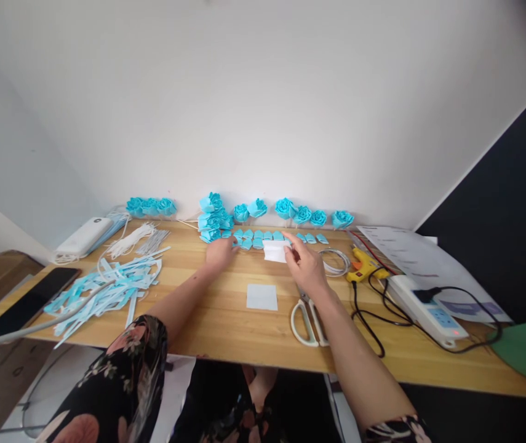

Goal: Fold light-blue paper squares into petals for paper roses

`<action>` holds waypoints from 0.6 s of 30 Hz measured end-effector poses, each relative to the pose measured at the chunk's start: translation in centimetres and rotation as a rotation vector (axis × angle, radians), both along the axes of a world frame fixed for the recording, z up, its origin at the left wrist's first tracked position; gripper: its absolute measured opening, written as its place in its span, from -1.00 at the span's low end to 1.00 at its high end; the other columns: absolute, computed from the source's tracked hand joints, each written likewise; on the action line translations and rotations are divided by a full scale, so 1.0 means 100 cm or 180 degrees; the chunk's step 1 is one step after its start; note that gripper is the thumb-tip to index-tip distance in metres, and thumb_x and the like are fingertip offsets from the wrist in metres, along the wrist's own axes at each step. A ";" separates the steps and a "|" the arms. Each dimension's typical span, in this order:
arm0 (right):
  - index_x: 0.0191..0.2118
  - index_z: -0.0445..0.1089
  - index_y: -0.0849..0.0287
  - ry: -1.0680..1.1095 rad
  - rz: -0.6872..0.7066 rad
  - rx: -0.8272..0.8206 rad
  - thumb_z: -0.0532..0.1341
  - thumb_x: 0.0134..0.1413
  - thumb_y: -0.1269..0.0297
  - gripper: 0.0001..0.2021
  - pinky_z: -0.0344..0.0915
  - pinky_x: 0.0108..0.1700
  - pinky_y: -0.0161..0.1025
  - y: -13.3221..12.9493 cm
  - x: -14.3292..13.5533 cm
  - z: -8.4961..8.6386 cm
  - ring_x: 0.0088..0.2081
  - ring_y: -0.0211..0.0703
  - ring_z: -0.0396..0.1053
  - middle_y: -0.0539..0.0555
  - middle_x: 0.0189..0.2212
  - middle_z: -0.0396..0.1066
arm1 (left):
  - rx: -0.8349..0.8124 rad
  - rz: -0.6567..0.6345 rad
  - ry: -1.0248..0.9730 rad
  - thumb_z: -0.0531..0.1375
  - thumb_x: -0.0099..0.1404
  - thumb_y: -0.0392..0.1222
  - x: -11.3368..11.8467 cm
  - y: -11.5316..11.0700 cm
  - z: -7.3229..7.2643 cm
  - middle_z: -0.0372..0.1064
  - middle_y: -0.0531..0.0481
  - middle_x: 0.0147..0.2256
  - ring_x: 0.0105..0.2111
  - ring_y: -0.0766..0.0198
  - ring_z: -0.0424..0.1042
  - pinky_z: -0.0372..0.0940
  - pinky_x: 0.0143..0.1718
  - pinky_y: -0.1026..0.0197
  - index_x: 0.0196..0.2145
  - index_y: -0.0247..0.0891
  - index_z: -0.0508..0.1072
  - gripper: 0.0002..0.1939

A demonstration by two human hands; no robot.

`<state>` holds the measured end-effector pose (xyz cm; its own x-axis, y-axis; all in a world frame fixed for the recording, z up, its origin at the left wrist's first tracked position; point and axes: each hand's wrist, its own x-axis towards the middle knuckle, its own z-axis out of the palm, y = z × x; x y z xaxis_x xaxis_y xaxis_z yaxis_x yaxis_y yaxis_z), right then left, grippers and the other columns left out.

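My right hand pinches a small folded white sheet between thumb and fingers, just above the table. My left hand is at the left end of the rows of small blue folded petals, touching or close to them; its fingertips are mostly hidden, so I cannot tell whether it grips one. A flat white rectangular sheet lies on the wood between my forearms. Scissors with white handles lie partly under my right forearm. Behind my left hand, several blue flowers are heaped together.
More blue flowers line the wall. Left are cut blue and white strips, white cords, a phone and a white power bank. Right are coiled wire, a yellow glue gun, black cables and a power strip.
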<state>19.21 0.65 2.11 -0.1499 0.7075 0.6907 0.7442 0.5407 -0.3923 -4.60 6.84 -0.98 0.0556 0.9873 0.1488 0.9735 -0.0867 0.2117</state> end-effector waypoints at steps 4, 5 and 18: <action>0.10 0.31 0.09 0.0033 0.0011 -0.0011 0.03 0.21 0.29 -0.64 0.26 -0.33 -0.28 -0.001 0.000 0.001 -0.42 -0.18 0.40 0.06 -0.36 0.49 | -0.0021 -0.0095 0.0031 0.07 0.30 -0.02 0.005 -0.004 0.003 0.48 -0.13 -0.16 -0.15 0.07 0.42 0.22 -0.23 0.17 -0.04 -0.13 0.41 -0.68; 0.10 0.31 0.09 0.0034 0.0009 -0.0015 0.03 0.21 0.29 -0.64 0.26 -0.33 -0.28 -0.001 0.000 0.002 -0.42 -0.17 0.40 0.06 -0.37 0.49 | -0.0031 -0.0113 0.0036 0.08 0.30 -0.02 0.007 -0.005 0.004 0.47 -0.13 -0.15 -0.14 0.07 0.42 0.22 -0.22 0.17 -0.05 -0.12 0.41 -0.69; 0.10 0.31 0.12 0.0164 0.0066 -0.0117 0.03 0.21 0.28 -0.64 0.23 -0.36 -0.29 0.001 0.002 0.000 -0.46 -0.20 0.33 0.04 -0.44 0.43 | 0.0106 -0.0045 -0.0168 0.06 0.31 0.02 0.023 -0.015 0.013 0.48 -0.16 -0.22 -0.21 0.08 0.44 0.19 -0.28 0.19 -0.09 -0.19 0.41 -0.67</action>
